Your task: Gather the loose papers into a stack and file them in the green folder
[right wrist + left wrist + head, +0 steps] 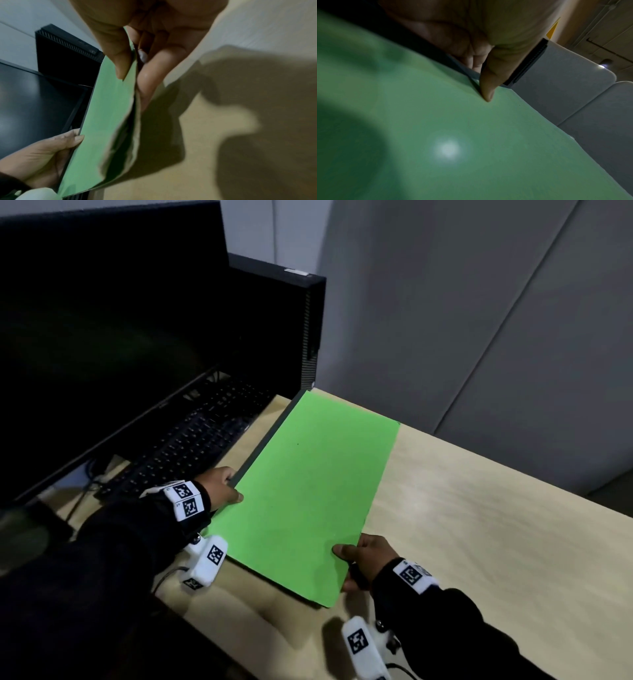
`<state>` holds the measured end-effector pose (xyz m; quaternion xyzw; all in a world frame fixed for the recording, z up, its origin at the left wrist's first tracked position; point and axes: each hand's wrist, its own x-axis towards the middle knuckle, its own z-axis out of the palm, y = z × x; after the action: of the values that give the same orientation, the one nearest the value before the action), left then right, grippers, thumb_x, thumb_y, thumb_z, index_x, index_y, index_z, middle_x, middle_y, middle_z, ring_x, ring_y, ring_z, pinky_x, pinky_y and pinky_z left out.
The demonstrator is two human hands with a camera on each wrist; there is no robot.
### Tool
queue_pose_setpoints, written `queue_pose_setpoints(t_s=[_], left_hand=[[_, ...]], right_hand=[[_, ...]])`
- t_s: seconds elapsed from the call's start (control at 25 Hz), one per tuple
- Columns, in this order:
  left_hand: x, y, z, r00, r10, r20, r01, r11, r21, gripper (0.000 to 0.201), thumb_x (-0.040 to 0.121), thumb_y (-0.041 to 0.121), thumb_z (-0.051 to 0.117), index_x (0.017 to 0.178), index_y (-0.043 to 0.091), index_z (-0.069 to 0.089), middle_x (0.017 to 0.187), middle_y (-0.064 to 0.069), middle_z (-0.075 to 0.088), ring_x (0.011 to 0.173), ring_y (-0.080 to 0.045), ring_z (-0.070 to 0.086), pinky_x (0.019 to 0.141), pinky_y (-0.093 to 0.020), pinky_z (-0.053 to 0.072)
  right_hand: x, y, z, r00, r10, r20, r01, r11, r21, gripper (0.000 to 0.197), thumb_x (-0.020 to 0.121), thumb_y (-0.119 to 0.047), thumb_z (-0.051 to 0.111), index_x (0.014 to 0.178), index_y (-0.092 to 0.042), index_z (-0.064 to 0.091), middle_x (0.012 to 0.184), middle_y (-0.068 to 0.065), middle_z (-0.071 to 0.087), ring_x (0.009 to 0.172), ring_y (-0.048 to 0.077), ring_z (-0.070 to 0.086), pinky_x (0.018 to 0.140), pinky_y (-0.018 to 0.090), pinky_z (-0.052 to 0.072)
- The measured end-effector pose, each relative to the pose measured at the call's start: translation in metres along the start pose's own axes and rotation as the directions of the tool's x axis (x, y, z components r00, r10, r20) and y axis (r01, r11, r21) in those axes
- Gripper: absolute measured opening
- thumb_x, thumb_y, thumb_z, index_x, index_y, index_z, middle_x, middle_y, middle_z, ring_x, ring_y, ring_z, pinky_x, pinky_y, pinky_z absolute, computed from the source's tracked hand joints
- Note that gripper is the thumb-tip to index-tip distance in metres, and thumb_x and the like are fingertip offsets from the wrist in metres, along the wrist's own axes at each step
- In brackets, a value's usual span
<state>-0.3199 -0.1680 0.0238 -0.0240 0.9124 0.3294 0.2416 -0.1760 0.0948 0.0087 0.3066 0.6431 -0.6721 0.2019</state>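
Note:
A closed green folder (308, 491) with a dark spine is held tilted above the light wooden desk (479, 542). My left hand (222, 486) grips its spine edge, thumb on top of the cover (486, 86). My right hand (359, 559) pinches the opposite near corner, thumb on the cover and fingers underneath. In the right wrist view the folder (106, 121) shows a gap along its open edge with pale sheet edges inside; my left hand (51, 151) holds the far side. No loose papers are visible on the desk.
A black monitor (102, 337) and a black keyboard (191, 446) stand left of the folder. A black computer case (284, 330) is behind them. Grey partition panels (479, 320) back the desk. Bare desk lies to the right.

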Motion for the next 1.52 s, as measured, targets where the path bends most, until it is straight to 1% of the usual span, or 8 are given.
queue_pose_setpoints(t_s=[0.2,0.36,0.56,0.8,0.92,1.04,1.24,1.52], left_hand=[[0.029,-0.015,-0.018,0.995,-0.075,-0.073,0.082,0.992,0.1,0.047,0.084,0.015,0.067,0.128,0.01,0.049,0.123,-0.009,0.059,0.109,-0.024,0.057,0.087,-0.024,0.042],[0.036,-0.025,-0.015,0.998,-0.015,-0.059,0.027,0.979,0.204,0.07,0.087,0.012,0.061,0.146,0.033,0.028,0.139,-0.009,0.049,0.12,-0.027,0.054,0.098,-0.029,0.045],[0.037,-0.029,-0.014,1.0,0.008,-0.01,-0.005,0.956,0.295,0.07,0.085,0.021,0.067,0.144,0.037,0.032,0.138,-0.011,0.035,0.12,-0.03,0.051,0.1,-0.032,0.045],[0.041,-0.027,-0.01,1.0,0.013,-0.021,-0.004,0.918,0.396,0.07,0.087,0.022,0.064,0.146,0.036,0.029,0.138,-0.012,0.032,0.125,-0.031,0.043,0.106,-0.04,0.042],[0.041,-0.024,-0.01,0.999,0.016,-0.028,-0.001,0.888,0.46,0.068,0.089,0.023,0.062,0.146,0.037,0.027,0.139,-0.013,0.03,0.129,-0.032,0.039,0.106,-0.041,0.041],[0.042,-0.024,-0.008,0.999,0.03,-0.037,-0.007,0.858,0.513,0.065,0.089,0.026,0.06,0.145,0.038,0.028,0.139,-0.012,0.031,0.128,-0.032,0.038,0.104,-0.042,0.042],[0.04,-0.025,-0.005,0.999,0.018,-0.039,0.006,0.838,0.546,0.061,0.091,0.023,0.055,0.144,0.038,0.029,0.138,-0.011,0.03,0.128,-0.031,0.035,0.101,-0.043,0.043],[0.029,-0.022,0.001,0.981,0.127,-0.145,-0.019,0.812,0.584,0.061,0.085,0.018,0.058,0.141,0.032,0.039,0.131,-0.008,0.035,0.12,-0.029,0.036,0.091,-0.04,0.047]], right_hand=[[0.031,-0.018,0.044,0.998,0.038,-0.057,-0.043,0.994,-0.102,0.012,0.085,0.002,0.06,0.073,0.003,0.06,0.042,0.012,0.061,0.028,0.021,0.053,0.031,0.022,0.045],[0.044,-0.024,0.053,0.994,0.073,-0.086,-0.088,0.977,-0.195,0.017,0.084,-0.003,0.063,0.067,-0.002,0.06,0.04,0.009,0.06,0.028,0.02,0.052,0.032,0.022,0.046],[0.061,-0.026,0.053,0.992,0.085,-0.095,-0.117,0.906,-0.407,0.021,0.076,-0.021,0.073,0.077,0.0,0.068,0.066,0.017,0.071,0.048,0.027,0.063,0.063,0.045,0.059],[0.069,-0.032,0.053,0.981,0.146,-0.127,-0.193,0.779,-0.597,0.035,0.077,-0.04,0.07,0.073,-0.005,0.067,0.072,0.011,0.074,0.06,0.022,0.069,0.066,0.029,0.058],[0.073,-0.035,0.052,0.98,0.118,-0.159,-0.198,0.63,-0.751,0.051,0.071,-0.056,0.068,0.078,-0.005,0.069,0.079,0.009,0.075,0.071,0.024,0.07,0.075,0.033,0.058],[0.078,-0.035,0.05,0.988,0.038,-0.146,-0.147,0.461,-0.875,0.06,0.067,-0.067,0.062,0.084,-0.009,0.066,0.082,0.004,0.066,0.08,0.023,0.065,0.073,0.029,0.052],[0.076,-0.031,0.052,0.991,-0.005,-0.136,-0.12,0.438,-0.891,0.054,0.067,-0.067,0.062,0.072,-0.014,0.059,0.074,0.003,0.059,0.074,0.024,0.058,0.065,0.026,0.045],[0.069,-0.026,0.051,0.992,-0.06,-0.114,-0.074,0.461,-0.884,0.056,0.068,-0.065,0.062,0.077,-0.01,0.064,0.064,0.0,0.056,0.061,0.018,0.055,0.06,0.024,0.042]])
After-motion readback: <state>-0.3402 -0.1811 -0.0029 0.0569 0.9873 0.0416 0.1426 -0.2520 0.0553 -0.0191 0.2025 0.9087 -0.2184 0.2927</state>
